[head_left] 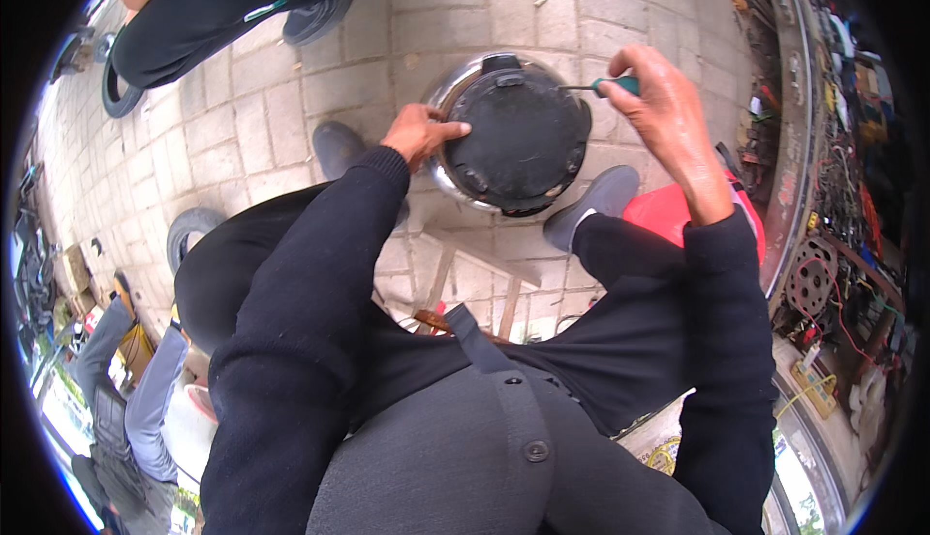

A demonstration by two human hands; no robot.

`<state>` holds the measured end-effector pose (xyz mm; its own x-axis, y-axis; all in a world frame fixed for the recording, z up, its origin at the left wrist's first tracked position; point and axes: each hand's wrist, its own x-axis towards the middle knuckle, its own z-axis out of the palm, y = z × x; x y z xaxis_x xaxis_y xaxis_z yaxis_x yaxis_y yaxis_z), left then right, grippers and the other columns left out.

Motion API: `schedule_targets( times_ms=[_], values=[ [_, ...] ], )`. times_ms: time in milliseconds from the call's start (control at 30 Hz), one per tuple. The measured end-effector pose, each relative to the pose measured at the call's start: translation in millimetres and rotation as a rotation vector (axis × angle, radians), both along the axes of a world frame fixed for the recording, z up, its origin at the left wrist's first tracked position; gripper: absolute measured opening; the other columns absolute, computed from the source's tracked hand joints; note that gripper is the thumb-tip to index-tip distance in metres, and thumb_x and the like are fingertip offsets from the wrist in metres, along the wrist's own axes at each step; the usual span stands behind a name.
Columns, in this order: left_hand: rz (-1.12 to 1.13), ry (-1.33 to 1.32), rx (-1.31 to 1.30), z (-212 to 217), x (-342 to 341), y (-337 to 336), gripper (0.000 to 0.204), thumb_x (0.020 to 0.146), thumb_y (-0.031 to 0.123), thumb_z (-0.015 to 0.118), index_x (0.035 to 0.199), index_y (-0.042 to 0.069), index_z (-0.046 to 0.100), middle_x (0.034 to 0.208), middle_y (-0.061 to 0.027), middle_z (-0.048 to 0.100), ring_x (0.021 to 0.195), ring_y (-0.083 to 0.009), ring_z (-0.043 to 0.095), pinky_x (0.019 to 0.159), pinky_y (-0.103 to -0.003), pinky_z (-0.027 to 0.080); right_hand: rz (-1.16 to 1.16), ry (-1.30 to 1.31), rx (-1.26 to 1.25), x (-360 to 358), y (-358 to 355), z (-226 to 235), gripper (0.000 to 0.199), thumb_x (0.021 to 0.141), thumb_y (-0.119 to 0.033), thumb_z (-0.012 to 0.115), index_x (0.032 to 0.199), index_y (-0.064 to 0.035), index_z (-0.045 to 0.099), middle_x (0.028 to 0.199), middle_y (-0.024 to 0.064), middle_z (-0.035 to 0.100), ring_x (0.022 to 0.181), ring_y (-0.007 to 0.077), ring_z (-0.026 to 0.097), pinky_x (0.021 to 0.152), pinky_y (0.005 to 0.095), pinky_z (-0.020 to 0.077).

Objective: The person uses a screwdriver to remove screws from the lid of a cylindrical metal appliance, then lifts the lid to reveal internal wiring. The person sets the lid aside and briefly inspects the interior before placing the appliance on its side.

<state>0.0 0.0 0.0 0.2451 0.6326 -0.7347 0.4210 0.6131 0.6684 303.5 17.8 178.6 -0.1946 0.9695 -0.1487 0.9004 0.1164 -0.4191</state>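
On pale paving (254, 133): pinching green-handled screwdriver (628, 84) in right hand (666, 107), half-closing left hand (418, 135) on round black-and-silver pot (518, 138), risking slips if underbraced.

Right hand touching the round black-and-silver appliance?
Apart. The head view shows paving between the right hand and the appliance; the fingers hold a green-handled screwdriver whose shaft points toward it.

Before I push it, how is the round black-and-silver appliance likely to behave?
The appliance is probably rigid: neither its black face nor its metal side visibly sags. That shiny metal could be slippery under the left hand. Its wide round outline suggests it may slide rather than tip, though its height is hard to judge from above.
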Motion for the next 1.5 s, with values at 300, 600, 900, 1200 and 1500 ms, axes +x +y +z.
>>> schedule_targets(
  times_ms=[300, 600, 900, 1200, 1500],
  values=[
    [0.075, -0.025, -0.1, 11.4, 5.9, 0.4, 0.065, 0.079, 0.028, 0.09, 0.126, -0.012, 0.067, 0.118, -0.0206, 0.072, 0.112, -0.0277, 0.065, 0.102, -0.039, 0.046, -0.227, 0.19, -0.024, -4.0, 0.6, -3.7, 0.037, 0.088, -0.031, 0.072, 0.111, -0.0042, 0.061, 0.104, 0.0179, 0.067, 0.097, 0.037, 0.067, 0.083, 0.0464, 0.0514],
    [0.111, -0.002, -0.02, 5.6, 7.0, -2.4, 0.068, 0.076, 0.024, 0.091, 0.123, -0.017, 0.065, 0.112, -0.0234, 0.072, 0.102, -0.0272, 0.069, 0.094, -0.037, 0.052, -0.252, -0.002, 0.057, 9.0, -0.9, 2.3, 0.037, 0.089, -0.035, 0.075, 0.107, -0.0046, 0.066, 0.091, 0.0163, 0.073, 0.085, 0.0351, 0.072, 0.078, 0.0436, 0.0535],
    [0.134, -0.027, -0.021, 7.3, 9.0, -2.8, 0.064, 0.076, 0.021, 0.091, 0.119, -0.018, 0.066, 0.107, -0.0225, 0.073, 0.094, -0.0265, 0.07, 0.087, -0.037, 0.055, -0.396, 0.022, -0.068, 27.5, -55.3, 34.7, 0.035, 0.088, -0.032, 0.077, 0.104, -0.0026, 0.068, 0.085, 0.0151, 0.07, 0.077, 0.0279, 0.068, 0.071, 0.0392, 0.0517],
    [0.033, -0.041, -0.123, 11.8, 3.0, 3.0, 0.073, 0.077, 0.033, 0.091, 0.131, -0.009, 0.065, 0.129, -0.0203, 0.068, 0.128, -0.0316, 0.057, 0.111, -0.043, 0.039, -0.606, 0.17, -0.28, 16.1, -155.9, 41.0, 0.026, 0.093, -0.023, 0.076, 0.108, -0.0026, 0.07, 0.087, 0.0051, 0.07, 0.078, 0.0105, 0.061, 0.071, 0.0286, 0.0489],
    [0.027, -0.018, -0.099, 8.7, 3.1, 3.2, 0.068, 0.079, 0.035, 0.09, 0.127, -0.007, 0.068, 0.127, -0.0169, 0.069, 0.126, -0.0273, 0.058, 0.112, -0.04, 0.037, -0.566, 0.025, -0.175, 15.7, -162.2, 21.0, 0.031, 0.09, -0.027, 0.075, 0.107, -0.0013, 0.072, 0.098, 0.0166, 0.072, 0.089, 0.0313, 0.071, 0.079, 0.0395, 0.0531]
  ],
)
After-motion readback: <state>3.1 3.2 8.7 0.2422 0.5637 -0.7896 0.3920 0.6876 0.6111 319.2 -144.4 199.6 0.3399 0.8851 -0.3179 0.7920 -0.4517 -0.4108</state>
